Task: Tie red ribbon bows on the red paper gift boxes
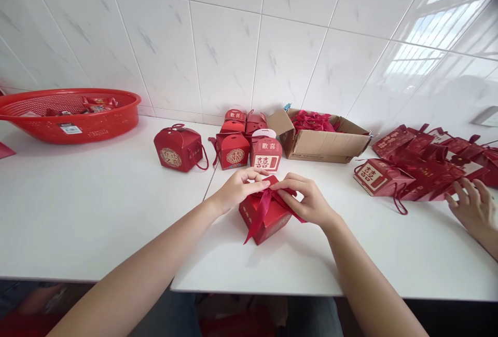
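A small red gift box (273, 227) stands on the table in front of me, with a crimson satin ribbon (260, 216) across its top. The ribbon is gathered at the middle of the lid, and one tail hangs down the near side. My left hand (241, 187) is at the far left of the lid, thumb and fingers closed on the ribbon near the gather. From the right, my right hand (311, 199) pinches the ribbon beside the gather, fingers curled. The exact fingertip contact is partly hidden.
Behind are several red boxes (235, 151), a corded red box (178, 149) and a cardboard carton (322, 146) of ribbons. A red plastic basket (116, 121) stands left. At right, another person's hand (472, 204) is beside many red boxes (431, 171). A tiled wall (225, 41) closes the back.
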Tool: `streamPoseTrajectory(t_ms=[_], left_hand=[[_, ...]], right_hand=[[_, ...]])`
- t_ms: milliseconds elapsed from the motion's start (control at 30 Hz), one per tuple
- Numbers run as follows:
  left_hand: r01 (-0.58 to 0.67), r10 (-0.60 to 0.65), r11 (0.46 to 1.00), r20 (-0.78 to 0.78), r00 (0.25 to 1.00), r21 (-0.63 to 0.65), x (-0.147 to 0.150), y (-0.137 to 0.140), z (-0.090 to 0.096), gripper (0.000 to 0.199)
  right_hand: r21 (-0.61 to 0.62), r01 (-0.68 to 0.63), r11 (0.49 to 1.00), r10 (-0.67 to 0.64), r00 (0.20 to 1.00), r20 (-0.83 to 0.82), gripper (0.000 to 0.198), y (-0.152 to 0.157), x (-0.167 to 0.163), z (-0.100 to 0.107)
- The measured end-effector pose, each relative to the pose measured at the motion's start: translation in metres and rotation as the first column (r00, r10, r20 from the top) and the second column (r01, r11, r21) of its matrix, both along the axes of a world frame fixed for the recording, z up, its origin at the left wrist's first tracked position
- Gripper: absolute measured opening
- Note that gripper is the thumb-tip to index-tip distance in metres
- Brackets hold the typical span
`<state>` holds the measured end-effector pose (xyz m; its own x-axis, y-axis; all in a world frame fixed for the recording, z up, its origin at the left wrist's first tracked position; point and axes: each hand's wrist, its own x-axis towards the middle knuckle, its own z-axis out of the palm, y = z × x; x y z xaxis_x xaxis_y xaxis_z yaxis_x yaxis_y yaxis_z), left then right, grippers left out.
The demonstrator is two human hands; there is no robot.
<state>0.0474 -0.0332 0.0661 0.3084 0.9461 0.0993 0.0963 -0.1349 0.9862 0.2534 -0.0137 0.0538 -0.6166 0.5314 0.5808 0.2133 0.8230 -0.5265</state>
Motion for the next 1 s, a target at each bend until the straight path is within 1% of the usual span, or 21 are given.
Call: streamPoseTrajectory(t_ms=[200,333,433,533,633,767,833,900,933,1000], left_hand=[[-0.061,0.063,0.998,-0.073,0.995,0.031,0.0,0.003,-0.004,0.034],[-0.08,0.085,0.995,-0.072,0.994,0.063,0.0,0.005,-0.008,0.033],[-0.093,0.101,0.992,-0.1,0.99,0.087,-0.002,0.006,-0.008,0.034],[-0.103,0.116,0.989,-0.126,0.985,0.104,-0.003,0.007,-0.006,0.032],[-0.092,0.098,0.993,-0.088,0.991,0.077,-0.004,0.007,-0.004,0.032],[-0.057,0.058,0.998,0.043,0.997,-0.027,-0.004,0.008,-0.004,0.035],[-0.05,0.056,0.997,0.089,0.994,-0.066,-0.005,0.009,-0.005,0.041],[-0.047,0.057,0.996,0.127,0.99,-0.08,-0.005,0.01,-0.007,0.046],[-0.045,0.057,0.995,0.148,0.987,-0.086,-0.005,0.011,-0.008,0.048],[-0.025,0.048,0.993,0.192,0.98,-0.118,-0.005,0.011,-0.01,0.045]], right_hand=[[-0.048,-0.066,0.997,0.069,0.994,0.079,0.03,0.001,0.005,0.0],[-0.064,-0.141,0.988,0.148,0.98,0.133,0.034,0.002,0.009,0.003],[-0.089,-0.18,0.98,0.194,0.965,0.176,0.036,0.003,0.012,0.007],[-0.101,-0.189,0.977,0.206,0.958,0.2,0.036,0.002,0.015,0.009],[-0.137,-0.142,0.98,0.163,0.975,0.151,0.033,0.001,0.015,0.009],[-0.257,-0.001,0.966,-0.004,1.0,-0.02,0.032,0.0,0.014,0.008],[-0.299,0.064,0.952,-0.098,0.99,-0.098,0.031,0.0,0.015,0.007],[-0.31,0.104,0.945,-0.16,0.974,-0.16,0.034,0.002,0.016,0.008],[-0.308,0.102,0.946,-0.164,0.97,-0.181,0.037,0.002,0.017,0.008],[-0.289,0.046,0.956,-0.101,0.979,-0.178,0.04,0.003,0.016,0.009]])
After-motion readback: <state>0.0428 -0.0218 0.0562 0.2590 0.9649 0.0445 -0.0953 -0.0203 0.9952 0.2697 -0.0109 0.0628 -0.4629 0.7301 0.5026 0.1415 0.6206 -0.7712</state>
